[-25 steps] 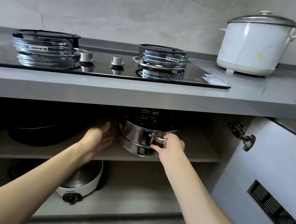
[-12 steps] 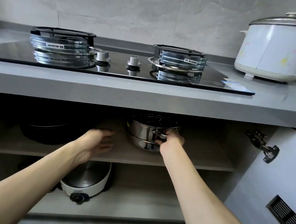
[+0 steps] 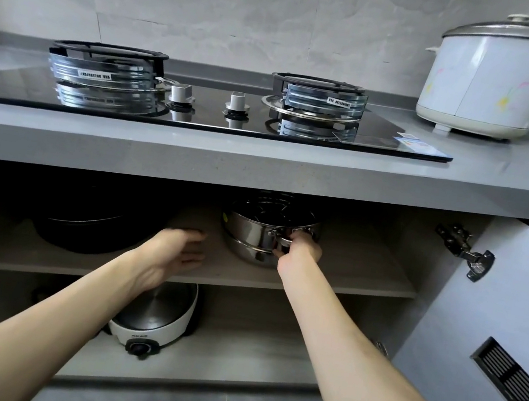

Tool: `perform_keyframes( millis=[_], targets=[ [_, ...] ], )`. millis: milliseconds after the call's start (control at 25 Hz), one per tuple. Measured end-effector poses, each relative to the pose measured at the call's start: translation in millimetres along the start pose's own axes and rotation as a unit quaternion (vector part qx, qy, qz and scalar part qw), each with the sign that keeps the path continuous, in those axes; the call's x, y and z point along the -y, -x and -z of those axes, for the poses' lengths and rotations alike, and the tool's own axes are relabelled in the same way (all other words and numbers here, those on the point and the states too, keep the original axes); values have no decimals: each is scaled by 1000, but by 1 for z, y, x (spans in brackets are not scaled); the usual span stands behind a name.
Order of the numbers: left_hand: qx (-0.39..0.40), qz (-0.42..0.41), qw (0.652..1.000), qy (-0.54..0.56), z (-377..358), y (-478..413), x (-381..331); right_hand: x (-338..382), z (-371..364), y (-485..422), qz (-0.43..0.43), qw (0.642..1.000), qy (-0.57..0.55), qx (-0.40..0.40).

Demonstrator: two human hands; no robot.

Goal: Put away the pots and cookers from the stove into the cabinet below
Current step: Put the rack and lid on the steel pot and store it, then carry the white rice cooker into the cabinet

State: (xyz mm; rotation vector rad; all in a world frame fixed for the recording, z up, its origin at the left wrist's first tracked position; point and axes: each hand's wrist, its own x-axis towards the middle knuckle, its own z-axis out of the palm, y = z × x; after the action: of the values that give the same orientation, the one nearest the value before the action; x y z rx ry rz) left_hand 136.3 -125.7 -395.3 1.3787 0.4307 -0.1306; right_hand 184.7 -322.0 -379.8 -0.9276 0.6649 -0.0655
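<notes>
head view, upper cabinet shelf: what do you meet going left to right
black pan → left hand → steel pot, with the right hand gripping its handle → door hinge

left bare hand [image 3: 179,251]: arm outstretched, fingers straight, holding nothing | right bare hand [image 3: 300,249]: arm outstretched, fingers curled round handle of shiny steel pot [image 3: 247,232]
</notes>
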Motion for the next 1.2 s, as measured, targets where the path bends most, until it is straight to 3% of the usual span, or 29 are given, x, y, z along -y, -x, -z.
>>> perform_keyframes(
  millis=[320,640,960,1080,1200],
  targets=[
    [28,3,999,-40,-12,11,-3,15,11,-6,-21,989,137,47],
    [100,84,971,-202,-55,75,-57,62,59,54,-56,901,421,86],
    [193,154,932,-264,-120,197,-191,215,73,189,-86,773,605,168],
    [212,157,932,-247,-152,245,-257,298,72,241,-82,759,619,184],
    [226,146,936,-227,-182,281,-316,370,73,280,-64,784,593,174]
  ],
)
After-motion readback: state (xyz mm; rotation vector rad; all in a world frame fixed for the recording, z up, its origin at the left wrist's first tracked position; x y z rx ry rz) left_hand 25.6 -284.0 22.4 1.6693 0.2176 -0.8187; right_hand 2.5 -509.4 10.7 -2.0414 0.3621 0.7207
